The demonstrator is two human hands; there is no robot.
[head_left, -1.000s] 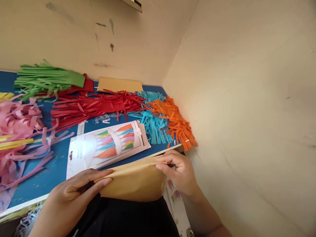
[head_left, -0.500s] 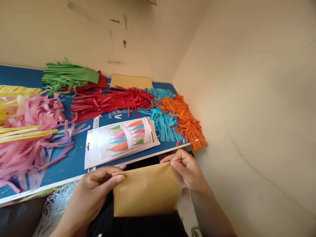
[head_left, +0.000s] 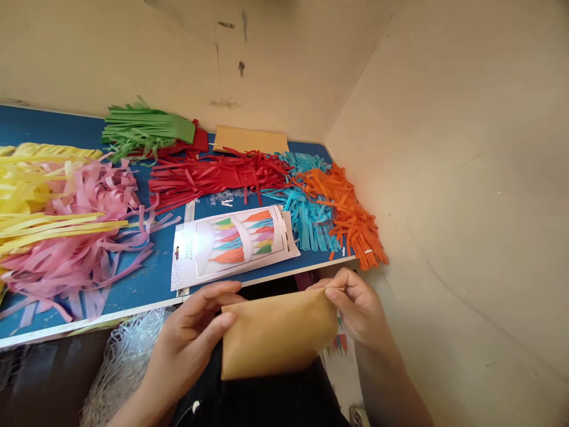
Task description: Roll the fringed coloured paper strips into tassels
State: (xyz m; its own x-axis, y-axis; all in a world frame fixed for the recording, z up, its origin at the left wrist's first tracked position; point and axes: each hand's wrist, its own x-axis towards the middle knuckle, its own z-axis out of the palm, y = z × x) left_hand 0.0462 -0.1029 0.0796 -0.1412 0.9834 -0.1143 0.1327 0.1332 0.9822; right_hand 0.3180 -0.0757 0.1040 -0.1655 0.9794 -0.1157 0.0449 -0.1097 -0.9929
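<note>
A folded tan sheet of paper hangs in front of my body above my lap, its upper edge stretched between my two hands. My right hand pinches its upper right corner between thumb and fingers. At the upper left corner is my left hand, thumb in front and fingers behind, in a looser hold. Just beyond, on the blue table, lies a printed card pack picturing colourful tassels.
Fringed paper bundles lie on the table: green, red, blue, orange, pink and yellow. Another tan folded sheet rests by the back wall. Pale shredded strands hang below the table edge. A wall stands close on the right.
The view has shifted slightly left, so things sit further right. My left fingers have loosened and spread somewhat at the paper's corner. My right hand keeps its pinch.
</note>
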